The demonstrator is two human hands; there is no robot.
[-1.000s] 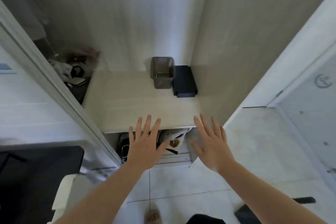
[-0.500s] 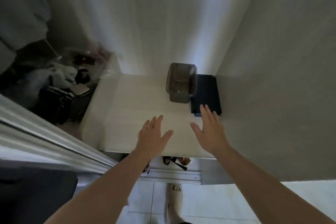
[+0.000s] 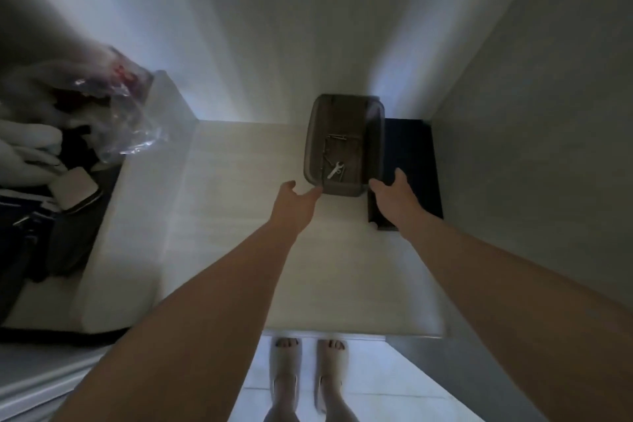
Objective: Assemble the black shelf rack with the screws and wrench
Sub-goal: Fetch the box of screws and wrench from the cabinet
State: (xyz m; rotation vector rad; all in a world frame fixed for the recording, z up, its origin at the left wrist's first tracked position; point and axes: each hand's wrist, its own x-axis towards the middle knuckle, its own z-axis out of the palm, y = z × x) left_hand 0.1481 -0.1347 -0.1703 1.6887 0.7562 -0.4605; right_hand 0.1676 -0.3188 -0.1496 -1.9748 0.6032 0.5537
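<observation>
Head view, looking steeply down into a dim alcove. A pale wood-grain bench (image 3: 239, 223) fills the middle of the frame, closed in by plain walls above and to the right. A translucent grey bin (image 3: 311, 147) stands at the bench's far right, right of the frame's centre. In it we see a small light-coloured wrench (image 3: 335, 169) lying near the front wall, and several dark screws (image 3: 337, 138) scattered behind it; their number is too blurred to count. The black shelf panels (image 3: 416, 154) lie flat just right of the bin, against the right wall, and appear to touch its side.

Both bare forearms rise from the lower edge of the frame towards the bin. The left hand (image 3: 294, 197) lies at the bin's near left corner; its fingers (image 3: 317, 191) are stretched forward with the tips at that corner and the thumb spread apart from them; they close on nothing that we can see. The right hand (image 3: 394, 192) lies over the near end of the black shelf panels; its fingers (image 3: 375, 186) reach to the bin's near right corner and the thumb points up the frame; it too holds nothing. We cannot tell whether either hand's fingertips actually press the bin wall.

At lower centre two feet in pale slippers (image 3: 286, 373) stand on a light tiled floor; at the left a crumpled clear plastic bag (image 3: 137, 127) lies above dark bags.
</observation>
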